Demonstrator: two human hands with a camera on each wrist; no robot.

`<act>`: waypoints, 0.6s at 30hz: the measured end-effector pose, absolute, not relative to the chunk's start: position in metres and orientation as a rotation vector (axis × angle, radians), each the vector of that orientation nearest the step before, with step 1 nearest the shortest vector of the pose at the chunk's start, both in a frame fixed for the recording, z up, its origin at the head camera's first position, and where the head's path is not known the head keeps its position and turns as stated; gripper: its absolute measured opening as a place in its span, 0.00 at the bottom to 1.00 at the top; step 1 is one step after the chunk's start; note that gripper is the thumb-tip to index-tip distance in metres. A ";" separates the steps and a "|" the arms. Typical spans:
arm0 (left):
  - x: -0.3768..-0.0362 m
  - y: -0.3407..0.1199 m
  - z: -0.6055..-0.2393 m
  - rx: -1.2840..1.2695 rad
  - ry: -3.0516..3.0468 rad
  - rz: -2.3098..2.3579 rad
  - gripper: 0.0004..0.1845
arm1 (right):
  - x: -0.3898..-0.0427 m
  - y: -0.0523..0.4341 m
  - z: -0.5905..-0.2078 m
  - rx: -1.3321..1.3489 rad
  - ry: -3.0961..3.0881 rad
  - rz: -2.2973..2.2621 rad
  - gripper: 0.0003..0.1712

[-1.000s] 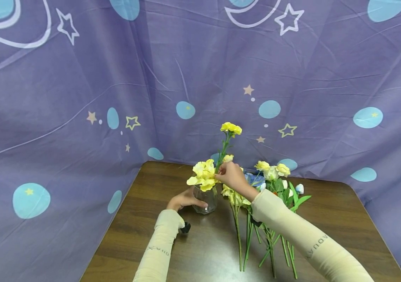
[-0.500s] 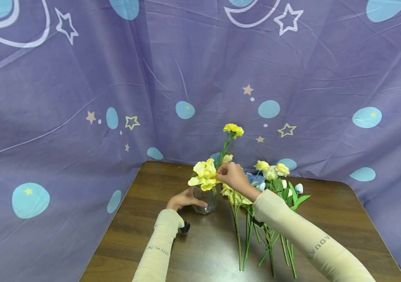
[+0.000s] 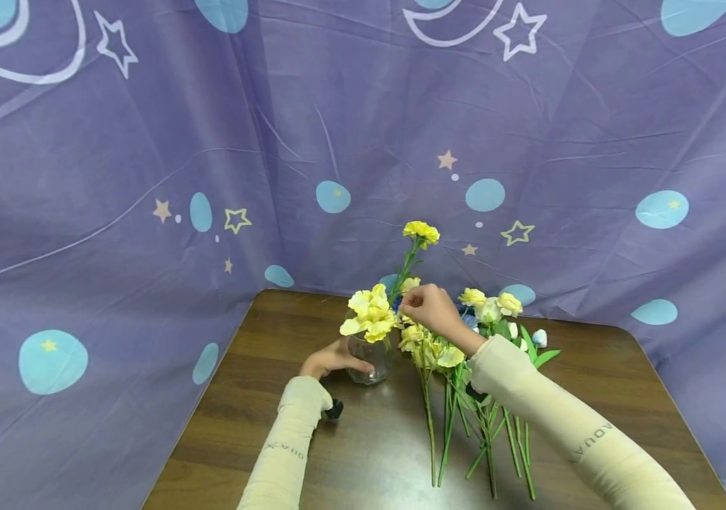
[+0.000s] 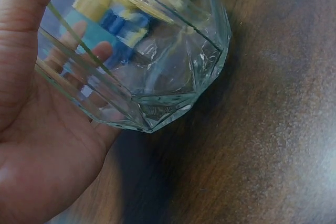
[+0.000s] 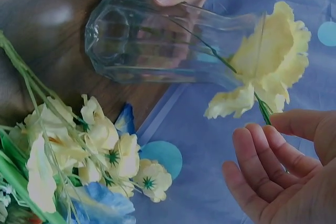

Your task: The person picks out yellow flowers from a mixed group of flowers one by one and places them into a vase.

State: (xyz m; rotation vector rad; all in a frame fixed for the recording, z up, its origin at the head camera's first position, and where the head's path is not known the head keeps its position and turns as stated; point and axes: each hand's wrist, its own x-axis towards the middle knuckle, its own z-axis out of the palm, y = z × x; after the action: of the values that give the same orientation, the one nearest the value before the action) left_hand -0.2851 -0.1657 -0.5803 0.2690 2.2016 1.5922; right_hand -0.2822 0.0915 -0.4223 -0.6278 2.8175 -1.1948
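Observation:
A clear faceted glass vase (image 3: 369,370) stands on the table. My left hand (image 3: 335,358) grips its side, thumb in front and fingers behind, as the left wrist view shows through the glass (image 4: 168,72). Out of the vase's mouth leans a large pale-yellow ruffled flower (image 3: 370,313), its thin stem inside. A bright yellow carnation (image 3: 421,232) rises higher on a green stem behind it. My right hand (image 3: 434,312), fingers loosely curled, is just right of that stem. In the right wrist view the stem (image 5: 264,109) passes behind the fingertips; the hand seems to hold nothing.
Several artificial flowers lie right of the vase: yellow blooms (image 3: 429,350), cream roses (image 3: 489,309) and a blue flower (image 5: 102,203). Their green stems (image 3: 489,453) point toward the table's front edge. A purple patterned cloth (image 3: 363,127) hangs behind the table.
My right hand has drawn a little to the right, away from the carnation's stem, and seems to have let it go. The carnation shifted slightly right. My left hand stays on the vase.

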 end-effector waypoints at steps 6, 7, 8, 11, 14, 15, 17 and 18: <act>-0.288 -0.166 -0.583 0.325 2.187 1.599 0.63 | -0.281 0.103 -0.415 -0.592 2.788 -1.204 0.08; -0.288 -0.166 -0.583 0.326 2.186 1.601 0.63 | -0.281 0.105 -0.415 -0.583 2.783 -1.200 0.08; -0.287 -0.166 -0.583 0.325 2.184 1.603 0.63 | -0.281 0.107 -0.415 -0.569 2.776 -1.199 0.08; -0.287 -0.166 -0.582 0.304 2.188 1.599 0.64 | -0.281 0.114 -0.414 -0.523 2.751 -1.205 0.08; -0.287 -0.167 -0.582 0.287 2.195 1.581 0.64 | -0.281 0.122 -0.416 -0.514 2.724 -1.208 0.08; -0.287 -0.167 -0.582 0.285 2.199 1.574 0.64 | -0.281 0.124 -0.417 -0.513 2.718 -1.205 0.08; -0.287 -0.167 -0.583 0.287 2.205 1.564 0.65 | -0.280 0.130 -0.419 -0.515 2.715 -1.188 0.08; -0.287 -0.167 -0.582 0.289 2.206 1.560 0.65 | -0.280 0.132 -0.421 -0.512 2.714 -1.179 0.08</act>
State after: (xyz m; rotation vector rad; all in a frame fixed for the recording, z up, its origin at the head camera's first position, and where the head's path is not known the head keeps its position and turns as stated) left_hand -0.2869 -0.1666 -0.5823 0.2890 2.2059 1.5597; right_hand -0.2799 0.1321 -0.4210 -0.5122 2.7138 -1.1792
